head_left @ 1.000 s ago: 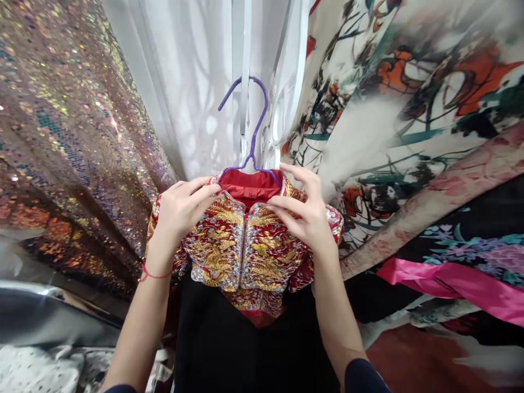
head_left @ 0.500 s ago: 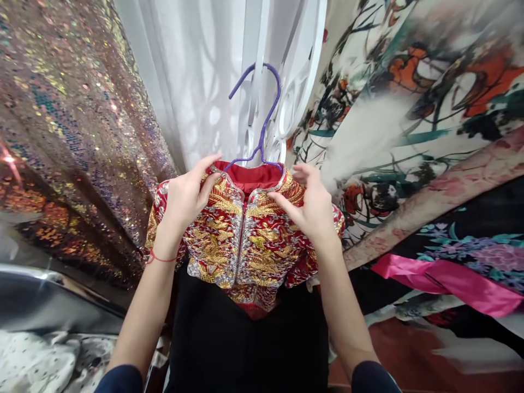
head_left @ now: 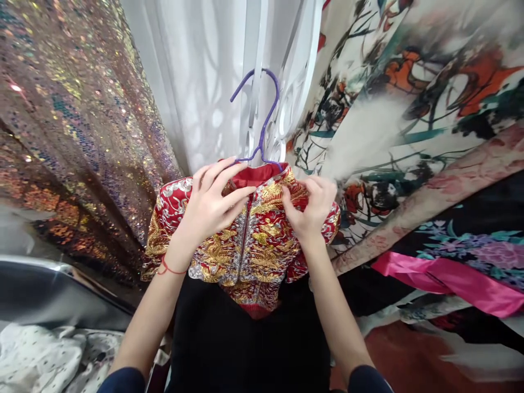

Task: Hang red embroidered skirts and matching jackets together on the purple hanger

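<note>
A red jacket [head_left: 266,240] with dense gold and silver embroidery hangs by its shoulders on a purple hanger [head_left: 268,123]. Its front is joined down the middle and the red lining shows inside the stand-up collar. My left hand [head_left: 215,199] lies across the left side of the collar, fingers stretched out, their tips near the front opening. At the right shoulder, my right hand [head_left: 309,210] grips the jacket, with its thumb on the front and its fingers curled over the top. The hanger's arms are mostly hidden inside the garment.
The hanger's hook goes around a white rack [head_left: 254,65] before a white curtain [head_left: 196,82]. Sequinned fabric [head_left: 90,109] hangs at left, and printed fabric [head_left: 409,109] at right. A pink satin band [head_left: 442,278] crosses black floral cloth. Black cloth [head_left: 249,349] fills the space below the jacket.
My left hand has moved right, from the shoulder onto the collar near the front opening, uncovering the left shoulder. My right hand has shifted slightly down, its fingers more curled over the shoulder.
</note>
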`<state>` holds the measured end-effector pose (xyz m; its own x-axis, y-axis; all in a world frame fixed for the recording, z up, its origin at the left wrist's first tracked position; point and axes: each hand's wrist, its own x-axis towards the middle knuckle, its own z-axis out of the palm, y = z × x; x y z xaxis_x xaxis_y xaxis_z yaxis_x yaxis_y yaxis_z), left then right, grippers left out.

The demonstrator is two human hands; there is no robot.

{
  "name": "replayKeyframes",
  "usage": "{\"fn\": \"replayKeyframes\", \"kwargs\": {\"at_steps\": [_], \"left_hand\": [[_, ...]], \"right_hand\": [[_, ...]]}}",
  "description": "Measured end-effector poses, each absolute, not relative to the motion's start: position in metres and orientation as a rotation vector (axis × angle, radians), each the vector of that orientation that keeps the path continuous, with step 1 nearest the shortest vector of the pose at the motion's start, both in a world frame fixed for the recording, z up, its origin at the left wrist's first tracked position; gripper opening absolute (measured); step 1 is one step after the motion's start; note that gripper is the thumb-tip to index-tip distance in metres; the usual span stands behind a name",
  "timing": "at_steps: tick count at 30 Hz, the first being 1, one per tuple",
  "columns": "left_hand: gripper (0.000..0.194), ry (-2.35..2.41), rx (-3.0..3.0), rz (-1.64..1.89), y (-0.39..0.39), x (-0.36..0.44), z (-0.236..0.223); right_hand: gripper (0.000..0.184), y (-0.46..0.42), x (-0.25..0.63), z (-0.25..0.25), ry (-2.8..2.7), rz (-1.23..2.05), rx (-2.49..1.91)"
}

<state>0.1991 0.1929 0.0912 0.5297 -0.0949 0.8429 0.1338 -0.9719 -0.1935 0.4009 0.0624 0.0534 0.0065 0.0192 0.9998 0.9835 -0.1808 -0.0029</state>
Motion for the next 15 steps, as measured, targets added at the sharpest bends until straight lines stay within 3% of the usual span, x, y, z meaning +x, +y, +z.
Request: {"fn": "replayKeyframes", "kwargs": {"at_steps": [4, 9, 15], "left_hand": [[0.014, -0.079, -2.526, -1.391, 0.19, 0.206, 0.086], [0.002, -0.053, -2.527, -1.369, 0.195, 0.205, 0.088], [0.008, -0.132, -2.473, -1.434, 0.189, 0.19, 0.078]], "right_hand": [[0.003, 0.057, 0.366, 0.037, -1.213, -1.245, -1.345], [0.013, 0.061, 0.307, 0.017, -1.148, -0.459, -1.492], [0.018, 0.065, 0.276, 0.022, -0.766, 0.201, -1.295]]}}
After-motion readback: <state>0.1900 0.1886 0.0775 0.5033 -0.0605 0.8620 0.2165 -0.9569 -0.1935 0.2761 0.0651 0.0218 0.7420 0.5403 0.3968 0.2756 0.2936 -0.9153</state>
